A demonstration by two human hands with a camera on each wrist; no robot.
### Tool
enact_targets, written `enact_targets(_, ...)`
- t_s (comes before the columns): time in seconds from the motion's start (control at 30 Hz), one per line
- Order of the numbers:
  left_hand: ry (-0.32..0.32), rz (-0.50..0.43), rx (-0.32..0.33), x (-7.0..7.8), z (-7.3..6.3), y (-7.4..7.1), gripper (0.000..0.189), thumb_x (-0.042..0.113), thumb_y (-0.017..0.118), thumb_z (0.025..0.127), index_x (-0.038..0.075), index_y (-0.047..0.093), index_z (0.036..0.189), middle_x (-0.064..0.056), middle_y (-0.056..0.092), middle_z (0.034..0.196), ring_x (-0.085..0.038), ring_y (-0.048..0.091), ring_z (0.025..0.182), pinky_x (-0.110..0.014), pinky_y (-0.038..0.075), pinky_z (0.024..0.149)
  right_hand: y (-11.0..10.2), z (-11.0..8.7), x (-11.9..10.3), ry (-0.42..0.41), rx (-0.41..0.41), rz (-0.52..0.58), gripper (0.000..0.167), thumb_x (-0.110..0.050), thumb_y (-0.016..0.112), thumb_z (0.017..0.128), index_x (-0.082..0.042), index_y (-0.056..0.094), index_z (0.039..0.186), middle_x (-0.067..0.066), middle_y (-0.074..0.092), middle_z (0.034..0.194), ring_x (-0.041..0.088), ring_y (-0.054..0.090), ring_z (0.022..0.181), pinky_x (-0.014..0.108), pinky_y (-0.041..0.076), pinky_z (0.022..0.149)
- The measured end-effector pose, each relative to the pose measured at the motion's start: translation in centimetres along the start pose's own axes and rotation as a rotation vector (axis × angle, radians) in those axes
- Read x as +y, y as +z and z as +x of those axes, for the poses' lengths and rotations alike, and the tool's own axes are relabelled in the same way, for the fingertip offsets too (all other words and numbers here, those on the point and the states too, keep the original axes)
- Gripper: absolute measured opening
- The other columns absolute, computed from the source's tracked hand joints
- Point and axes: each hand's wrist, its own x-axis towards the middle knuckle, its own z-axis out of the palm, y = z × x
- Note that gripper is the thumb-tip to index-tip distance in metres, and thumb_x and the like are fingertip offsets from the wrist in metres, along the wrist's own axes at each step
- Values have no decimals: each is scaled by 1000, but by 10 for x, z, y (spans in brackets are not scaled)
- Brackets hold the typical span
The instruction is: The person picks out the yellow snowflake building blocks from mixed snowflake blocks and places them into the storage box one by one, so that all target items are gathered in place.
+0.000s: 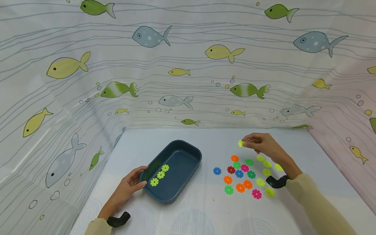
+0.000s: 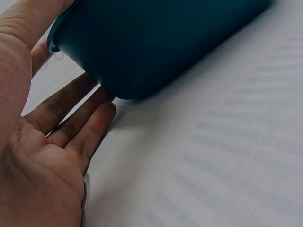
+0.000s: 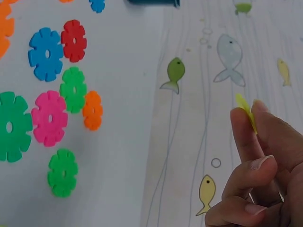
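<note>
My right hand (image 1: 261,143) pinches a yellow notched plastic disc (image 1: 240,143) between thumb and index finger, raised above the back of the table. The right wrist view shows this yellow disc (image 3: 246,111) edge-on at the fingertips. At the left, my left hand (image 1: 126,189) grips the near-left corner of a dark blue plastic bin (image 1: 188,178). In the left wrist view, its fingers (image 2: 90,130) touch the bin's outer wall (image 2: 137,52). Three yellow-green discs (image 1: 161,175) lie in a row inside the bin.
Right of the bin, many loose notched discs lie flat: orange (image 1: 227,180), blue (image 1: 217,171), green (image 1: 228,189), pink (image 1: 257,194), dark red (image 1: 231,169) and several yellow ones (image 1: 270,192). A fish-printed sheet (image 1: 188,65) walls the white table (image 1: 199,212) at back and sides.
</note>
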Motion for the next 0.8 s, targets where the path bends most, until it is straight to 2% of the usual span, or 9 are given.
enact_targets(0.13,3,-6,-4,0,0,0,63,10,69,99,13,42,156,-15,42,156,-3,50,131,-15,43,103,10,7,-8,-20,-25,1,39,-44,78,92,-16,73,119,9,75,104,37,55,66,31,48,61)
enact_targets(0.27,0,0,1,0,-1,0,63,10,69,99,14,42,156,-15,41,156,-2,50,131,-14,42,103,20,13,-18,-61,-57,-8,36,-42,77,93,-16,73,118,6,75,102,35,58,71,30,50,61)
enact_targets(0.4,-3,0,7,0,-1,0,63,11,69,99,14,42,155,-16,41,155,-4,51,130,-15,43,102,29,19,-27,-99,-88,-4,33,-40,77,94,-17,74,117,6,75,103,28,60,74,30,51,61)
enact_targets(0.8,2,4,9,1,-2,0,63,12,70,99,14,43,155,-17,42,156,-4,51,130,-14,42,102,60,36,-56,-165,-169,1,28,-40,79,92,-20,77,112,3,75,102,30,60,81,29,51,59)
